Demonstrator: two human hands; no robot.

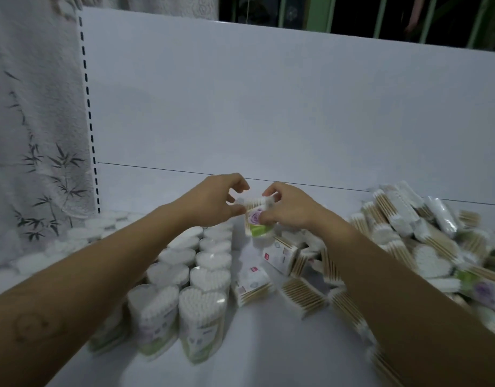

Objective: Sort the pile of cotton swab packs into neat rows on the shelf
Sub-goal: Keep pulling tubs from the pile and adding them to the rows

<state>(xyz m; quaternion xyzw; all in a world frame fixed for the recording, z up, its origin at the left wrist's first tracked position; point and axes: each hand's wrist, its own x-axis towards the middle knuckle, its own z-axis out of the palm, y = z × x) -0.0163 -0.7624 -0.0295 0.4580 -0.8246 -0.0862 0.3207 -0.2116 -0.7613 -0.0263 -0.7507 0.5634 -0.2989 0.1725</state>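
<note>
Both hands hold one cotton swab pack with a purple flower and green label, raised above the white shelf near its back. My left hand pinches its left top corner; my right hand grips its right side. Below my left arm stand two neat rows of heart-shaped packs, upright with white swab tips up. A loose pile of packs with wooden sticks lies on the right. Flat rectangular packs lie scattered between rows and pile.
A white back panel rises behind the shelf, with a slotted upright at its left edge. A curtain with a bamboo print hangs on the left. More white packs sit blurred along the left side of the shelf.
</note>
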